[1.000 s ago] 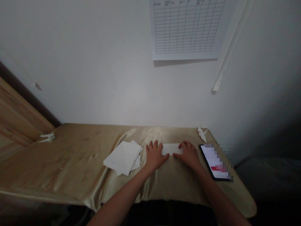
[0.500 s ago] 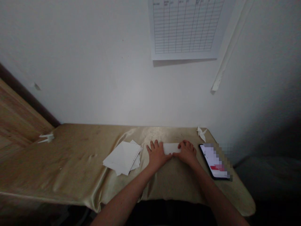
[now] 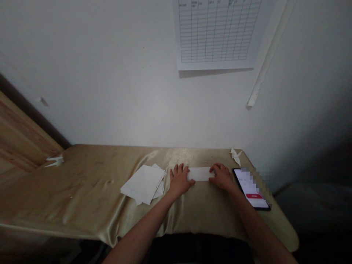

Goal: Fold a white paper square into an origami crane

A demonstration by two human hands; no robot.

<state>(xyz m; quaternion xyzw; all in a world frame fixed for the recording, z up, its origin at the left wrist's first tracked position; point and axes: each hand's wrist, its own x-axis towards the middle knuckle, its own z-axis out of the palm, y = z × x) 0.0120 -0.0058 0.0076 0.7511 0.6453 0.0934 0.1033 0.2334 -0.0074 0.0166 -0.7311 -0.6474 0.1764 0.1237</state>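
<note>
In the head view, a flat, oblong piece of white paper (image 3: 201, 174) lies just right of the lower centre of the frame, on a shiny gold satin tablecloth (image 3: 203, 212). Work on it looks early — it is a plain rectangle with straight edges, and most of the shaping appears left to do. Whether it is one layer or several cannot be told. Two folded white paper figures look complete: a bird-like one (image 3: 235, 156) at the right and a pointed one (image 3: 55, 160) at the far left. A loose pile of white paper sheets (image 3: 144, 183), left of centre, lies flat.

The paper lies between the two hands. The bare left hand (image 3: 180, 180) is open, fingers spread, its thumb side at the paper's left end. The bare right hand (image 3: 221, 178) is over the right end with fingers bent and thumb near the lower edge — whether it pinches or merely rests there, I cannot tell. A black-edged phone with a lit screen (image 3: 246, 185) lies beside it, towards the lower right.
</note>
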